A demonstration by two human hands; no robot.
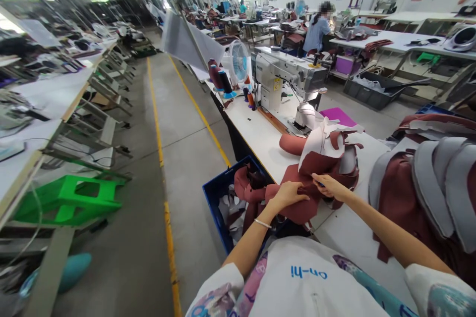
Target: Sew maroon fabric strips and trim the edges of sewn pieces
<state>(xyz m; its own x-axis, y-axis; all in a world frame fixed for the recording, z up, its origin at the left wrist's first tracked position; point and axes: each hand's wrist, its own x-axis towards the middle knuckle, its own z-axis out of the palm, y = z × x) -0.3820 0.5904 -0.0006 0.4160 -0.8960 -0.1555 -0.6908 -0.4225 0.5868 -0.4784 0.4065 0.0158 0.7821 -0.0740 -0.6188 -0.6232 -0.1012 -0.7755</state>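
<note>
Left hand [287, 195] laid over a brown piece [300, 212], fingers spread across the upper face; cannot tell whether pinching from below as well. Right hand [333, 187] closed around a small blue item [319, 184] next to the same piece, too little in view to name. Piece set at the near edge of the table [256, 133], between the blue bin [208, 197] and the pile [320, 163], seemingly part way past the edge. Chief risk, by judgement: a slide down into the bin, among the scraps [236, 225], caused by the overhang and too light a left hand. Also possible: a drag from the brown strip [243, 187] lying over the bin, cannot tell whether joined to the piece; if caught there, likely to pull the piece askew or crease it. With both hands so close, and in case of a blade on the blue item, danger of a slip toward the left hand or a nick in the piece. Pile loosely heaped near the machine [273, 81], liable to topple at a careless nudge. Panels [427, 188] stacked close by the right forearm [390, 237], easily brushed out of line by a wide swing.
</note>
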